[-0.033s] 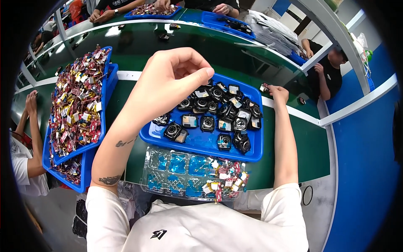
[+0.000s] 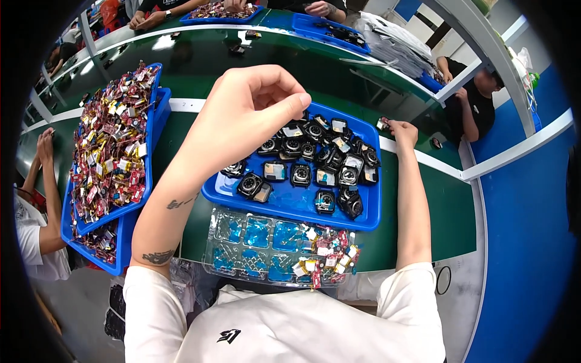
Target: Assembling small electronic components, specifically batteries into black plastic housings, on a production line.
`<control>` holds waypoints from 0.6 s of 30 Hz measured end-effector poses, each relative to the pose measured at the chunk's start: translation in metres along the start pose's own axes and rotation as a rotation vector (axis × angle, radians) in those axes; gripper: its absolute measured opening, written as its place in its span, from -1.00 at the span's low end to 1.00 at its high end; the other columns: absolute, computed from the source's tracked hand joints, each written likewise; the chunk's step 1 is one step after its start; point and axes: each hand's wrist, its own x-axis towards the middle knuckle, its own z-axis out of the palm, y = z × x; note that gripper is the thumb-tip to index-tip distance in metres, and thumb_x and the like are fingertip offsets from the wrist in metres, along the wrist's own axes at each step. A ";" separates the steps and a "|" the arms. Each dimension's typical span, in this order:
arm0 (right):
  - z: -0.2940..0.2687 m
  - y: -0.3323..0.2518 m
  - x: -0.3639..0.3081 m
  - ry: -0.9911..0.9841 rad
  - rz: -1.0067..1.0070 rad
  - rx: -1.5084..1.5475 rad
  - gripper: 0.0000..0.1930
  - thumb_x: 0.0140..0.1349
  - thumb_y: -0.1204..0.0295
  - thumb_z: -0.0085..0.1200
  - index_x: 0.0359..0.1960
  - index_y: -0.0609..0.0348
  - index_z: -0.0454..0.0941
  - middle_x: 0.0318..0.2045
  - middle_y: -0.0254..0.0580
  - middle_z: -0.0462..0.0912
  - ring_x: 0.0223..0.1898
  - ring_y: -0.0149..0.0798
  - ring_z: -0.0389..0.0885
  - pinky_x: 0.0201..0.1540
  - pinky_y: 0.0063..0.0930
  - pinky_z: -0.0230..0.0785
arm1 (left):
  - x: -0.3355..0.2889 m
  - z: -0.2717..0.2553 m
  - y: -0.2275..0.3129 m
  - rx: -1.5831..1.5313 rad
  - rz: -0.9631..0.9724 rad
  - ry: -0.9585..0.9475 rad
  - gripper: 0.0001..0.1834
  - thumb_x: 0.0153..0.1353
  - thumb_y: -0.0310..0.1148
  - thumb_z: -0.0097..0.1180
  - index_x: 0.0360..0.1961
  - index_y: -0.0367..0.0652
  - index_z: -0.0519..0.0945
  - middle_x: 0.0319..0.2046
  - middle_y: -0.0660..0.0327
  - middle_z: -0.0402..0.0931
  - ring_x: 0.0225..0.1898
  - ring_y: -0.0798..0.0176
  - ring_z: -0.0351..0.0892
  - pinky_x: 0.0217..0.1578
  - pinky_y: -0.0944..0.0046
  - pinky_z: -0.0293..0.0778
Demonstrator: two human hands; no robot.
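Worker's left hand (image 2: 242, 118) hovers w/ thumb & fingers pinched narrow over blue tray (image 2: 290, 202) of black watch cases (image 2: 315, 160) at bench centre; right hand (image 2: 402, 130) grips small part (image 2: 383, 124) past tray's far right corner. Best approach: lift one case at a time, straight up.

Against the blue tray (image 2: 363, 215) of black watch bodies, no difference shows: the left hand (image 2: 242, 115) hovers pinched above it, the right hand (image 2: 402, 132) beyond its far corner.
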 end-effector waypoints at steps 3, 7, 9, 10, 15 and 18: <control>-0.007 -0.011 -0.006 0.014 -0.087 -0.261 -0.68 -0.04 0.20 0.26 -0.39 0.22 0.67 -0.42 -0.16 0.67 -0.34 -0.33 0.62 -0.22 -0.48 0.40 | 0.000 0.002 0.000 0.022 -0.002 0.014 -0.77 0.20 -0.32 0.16 -0.46 -0.29 0.58 -0.54 0.30 0.56 -0.45 0.52 0.49 -0.40 0.52 0.35; -0.023 -0.054 -0.050 -0.326 -0.353 0.015 -0.74 0.03 0.30 0.23 -0.32 0.22 0.65 -0.39 -0.13 0.67 -0.33 -0.32 0.62 -0.21 -0.46 0.42 | 0.000 0.004 0.002 0.017 -0.001 0.007 -0.68 0.20 -0.24 0.16 -0.56 -0.28 0.58 -0.61 0.29 0.52 -0.51 0.50 0.50 -0.44 0.51 0.37; -0.040 -0.101 -0.114 -0.682 -0.483 0.080 -0.82 0.04 0.40 0.22 -0.34 0.23 0.64 -0.44 -0.21 0.64 -0.39 -0.35 0.56 -0.25 -0.46 0.40 | -0.002 0.003 0.000 0.037 0.026 0.009 -0.66 0.21 -0.23 0.15 -0.58 -0.28 0.57 -0.62 0.30 0.51 -0.53 0.49 0.50 -0.45 0.51 0.38; -0.053 -0.121 -0.145 -0.873 -0.532 0.035 -0.84 0.03 0.44 0.24 -0.36 0.22 0.63 -0.47 -0.24 0.61 -0.41 -0.34 0.53 -0.26 -0.44 0.39 | -0.002 0.001 -0.001 0.061 0.042 0.001 -0.66 0.21 -0.21 0.15 -0.57 -0.27 0.57 -0.62 0.30 0.51 -0.53 0.49 0.50 -0.44 0.52 0.39; -0.073 -0.138 -0.243 -1.188 -1.145 -0.224 -0.83 -0.18 0.43 0.31 -0.49 0.15 0.65 -0.07 -0.23 0.51 0.02 -0.21 0.40 0.00 -0.29 0.31 | -0.003 0.005 0.003 0.103 0.061 -0.022 -0.69 0.21 -0.23 0.16 -0.53 -0.29 0.58 -0.61 0.30 0.52 -0.51 0.50 0.50 -0.43 0.51 0.40; -0.068 -0.129 -0.256 -1.085 -1.222 -0.361 -0.89 -0.19 0.41 0.28 -0.58 0.11 0.65 0.10 -0.26 0.43 0.23 -0.15 0.24 0.17 -0.16 0.17 | -0.005 0.009 0.004 0.093 0.054 -0.034 -0.70 0.20 -0.26 0.17 -0.53 -0.29 0.58 -0.60 0.30 0.52 -0.51 0.50 0.51 -0.43 0.51 0.40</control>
